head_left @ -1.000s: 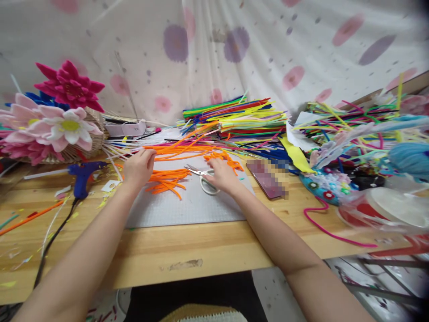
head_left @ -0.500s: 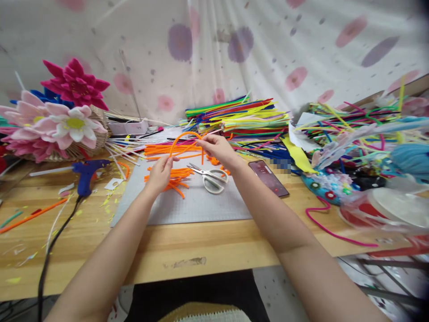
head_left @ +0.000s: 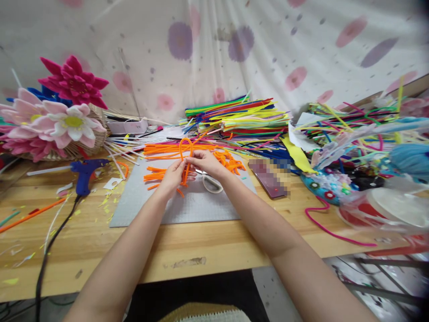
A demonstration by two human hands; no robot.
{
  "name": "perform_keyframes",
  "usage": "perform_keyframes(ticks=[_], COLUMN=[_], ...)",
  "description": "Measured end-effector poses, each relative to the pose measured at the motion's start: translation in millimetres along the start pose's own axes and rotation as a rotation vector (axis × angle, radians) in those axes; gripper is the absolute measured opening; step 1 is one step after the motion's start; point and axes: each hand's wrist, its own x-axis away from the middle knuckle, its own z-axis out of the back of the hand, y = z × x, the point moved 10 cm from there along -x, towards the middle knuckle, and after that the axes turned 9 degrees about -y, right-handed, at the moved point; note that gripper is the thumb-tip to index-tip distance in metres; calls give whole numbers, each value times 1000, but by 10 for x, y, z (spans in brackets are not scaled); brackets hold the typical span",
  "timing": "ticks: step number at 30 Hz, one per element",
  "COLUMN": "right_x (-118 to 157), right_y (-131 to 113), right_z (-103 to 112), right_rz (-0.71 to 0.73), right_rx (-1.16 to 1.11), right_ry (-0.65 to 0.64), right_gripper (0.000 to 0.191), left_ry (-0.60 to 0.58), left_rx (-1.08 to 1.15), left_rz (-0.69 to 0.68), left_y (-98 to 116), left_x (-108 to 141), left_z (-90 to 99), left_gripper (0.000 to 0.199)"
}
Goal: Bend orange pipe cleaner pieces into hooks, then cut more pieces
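Note:
An orange pipe cleaner (head_left: pixel 186 142) is bent into an upright loop above the grey cutting mat (head_left: pixel 197 212). My left hand (head_left: pixel 172 176) pinches it near the bottom of the loop. From the right side my right hand (head_left: pixel 204 163) pinches it too, its fingers close to those of the left. Scissors (head_left: pixel 212 184) lie on the mat, partly hidden under my right hand. Cut orange pieces (head_left: pixel 154 174) lie left of my hands, and a heap of short curled orange pieces (head_left: pixel 231 161) is to the right. Longer orange pipe cleaners (head_left: pixel 157 150) are stacked behind.
A blue glue gun (head_left: pixel 85 174) with a black cord lies on the left, below felt flowers (head_left: pixel 73 123). A phone (head_left: pixel 268 179) rests right of the mat. Bundles of coloured pipe cleaners (head_left: pixel 248 118) line the back. A clear-wrapped spool (head_left: pixel 378 208) stands at right.
Both hands have come together from being apart. The orange pipe cleaner has gone from a wide arch to a narrow closed loop, and the right hand now covers part of the scissors.

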Motion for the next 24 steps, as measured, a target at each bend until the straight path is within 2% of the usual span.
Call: perform_keyframes(ticks=[9,14,16,19,21,24], right_x=[7,10,18,63,94,114], right_y=[-66,-35,31,139,176,202], right_z=[22,15,37,204,330,425], right_rz=[74,64,16,-45,-44,-18], right_rx=[109,37,-70,-230,-287,-305], right_ry=[29,47,56,166,244,312], right_gripper=[35,34,34,35,35,34], left_ry=[25,-38,-29,-13,-45,-92], left_rx=[38,8,-91,-399,-616,-837], left_rz=[-2,-43,-43,-106,-159,-161], left_y=[2,6,-13,42,81,63], left_x=[1,-13,-6,27,52,64], left_z=[-24,-59,-12,64,61,65], left_gripper=[15,16,19,25,29,32])
